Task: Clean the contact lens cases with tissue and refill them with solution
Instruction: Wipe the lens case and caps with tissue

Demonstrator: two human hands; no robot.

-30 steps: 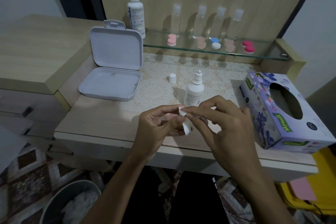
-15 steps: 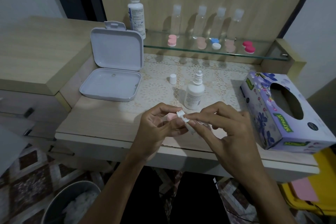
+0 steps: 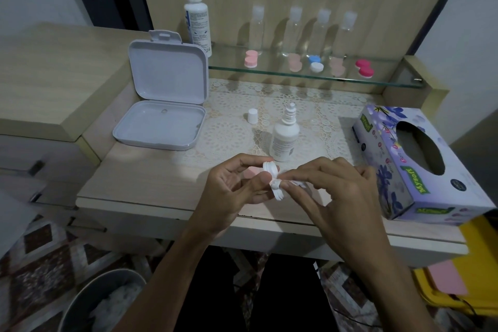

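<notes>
So the left grip pinches the white case, the right grip pinches tissue into it; uncapped bottle stands just behind.

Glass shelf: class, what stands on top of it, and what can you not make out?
On the glass shelf: a tall white bottle, four clear bottles, five lens cases. Whether the bottles or cases hold liquid cannot be seen.

Left hand pinching white lens case, right hand apparently wiping with tissue
</notes>
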